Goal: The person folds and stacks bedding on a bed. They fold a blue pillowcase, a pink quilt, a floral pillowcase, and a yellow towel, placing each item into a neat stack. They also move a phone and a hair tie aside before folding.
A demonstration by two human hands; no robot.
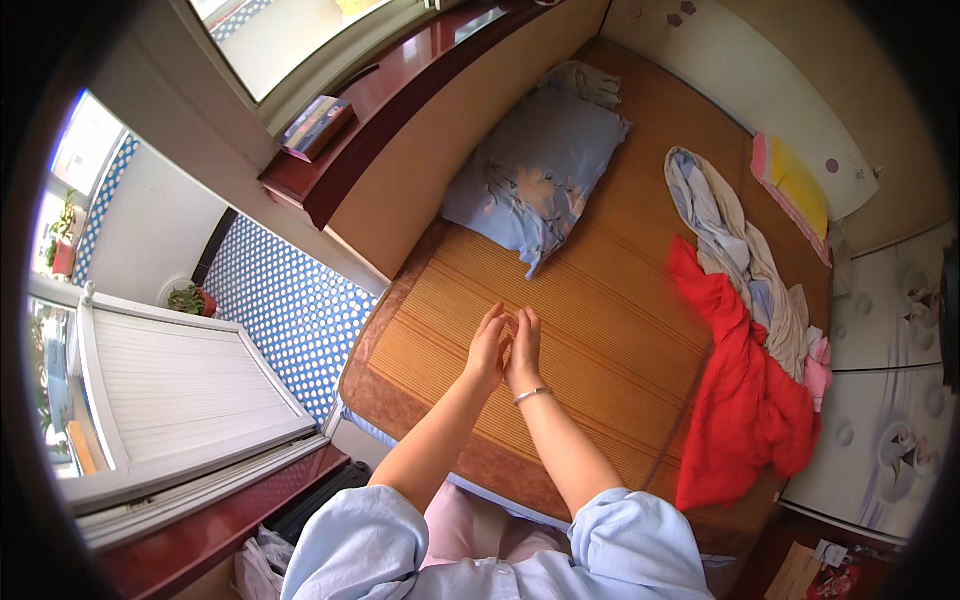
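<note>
My left hand (489,346) and my right hand (524,343) are held out together over the bed's bamboo sleeping mat (450,300). Their thumbs and inner fingers meet or nearly meet, with the fingers loosely bent and pointing away from me. Neither hand holds anything. A silver bangle (532,395) circles my right wrist. Beyond the hands a blue pillow (540,172) with a floral print lies on the mat. To the right a rumpled red cloth (739,420) lies in a heap against a twisted beige and pale blue quilt (739,240).
A yellow pillow with pink trim (793,184) rests by the headboard (757,82). The dark red windowsill (375,94) bears a box (316,127). An open white door (187,382) stands left, beside a blue dotted floor (277,300). Patterned wardrobe panels (862,442) are at right.
</note>
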